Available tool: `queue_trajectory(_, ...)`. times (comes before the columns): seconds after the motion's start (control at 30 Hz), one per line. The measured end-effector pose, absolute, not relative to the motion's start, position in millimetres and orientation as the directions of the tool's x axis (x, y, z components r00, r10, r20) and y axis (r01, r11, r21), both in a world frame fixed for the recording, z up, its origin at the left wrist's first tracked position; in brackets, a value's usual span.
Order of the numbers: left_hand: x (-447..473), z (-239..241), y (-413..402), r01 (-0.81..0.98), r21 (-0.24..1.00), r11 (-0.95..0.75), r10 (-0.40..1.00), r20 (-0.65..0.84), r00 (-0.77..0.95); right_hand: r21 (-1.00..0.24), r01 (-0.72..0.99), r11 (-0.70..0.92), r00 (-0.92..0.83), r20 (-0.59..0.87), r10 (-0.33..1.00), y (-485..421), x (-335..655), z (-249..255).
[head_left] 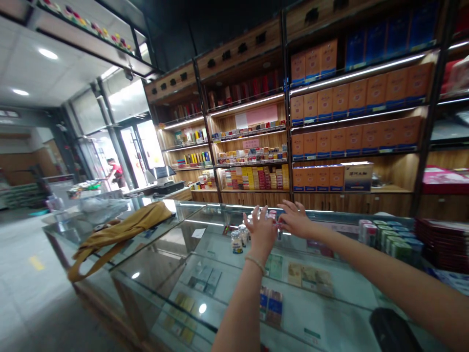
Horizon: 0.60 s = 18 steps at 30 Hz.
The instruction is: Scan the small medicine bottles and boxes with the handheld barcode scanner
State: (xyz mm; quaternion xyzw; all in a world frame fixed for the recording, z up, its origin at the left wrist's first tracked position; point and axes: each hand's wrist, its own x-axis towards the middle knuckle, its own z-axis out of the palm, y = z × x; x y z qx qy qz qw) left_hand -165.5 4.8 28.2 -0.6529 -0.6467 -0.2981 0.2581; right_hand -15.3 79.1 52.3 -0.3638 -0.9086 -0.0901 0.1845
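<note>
My left hand [261, 229], with a thin bracelet at the wrist, reaches over the glass counter [220, 288]. Its fingers are spread above a cluster of small bottles. Closest on its left side stands a small white bottle [236, 242] with a blue-and-yellow label. My right hand [294, 220] comes in from the right, fingers apart and bent, thumb side close to my left hand. Small pink-topped containers [271, 214] show between the two hands. My fingers partly hide these items, and contact with them is hard to make out.
Left on the counter lies a mustard-yellow cloth bag [124, 232]. At right stand several green cans [397, 248] and a stack of dark red boxes [441, 242]. A black object [394, 330] sits near the front. Shelves behind hold orange boxes [339, 142]. A person [116, 172] is by the doorway.
</note>
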Motion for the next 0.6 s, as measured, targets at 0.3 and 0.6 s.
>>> queue_trajectory(0.3,-136,32,1,0.962,0.118,-0.245,0.631,0.773,0.066,0.037,0.748,0.663,-0.604,0.453,0.656,51,40,69)
queue_trajectory(0.6,-117,26,0,0.922,0.107,-0.373,0.598,0.787,0.151,-0.053,0.785,0.617,-0.477,0.585,0.657,25,89,80)
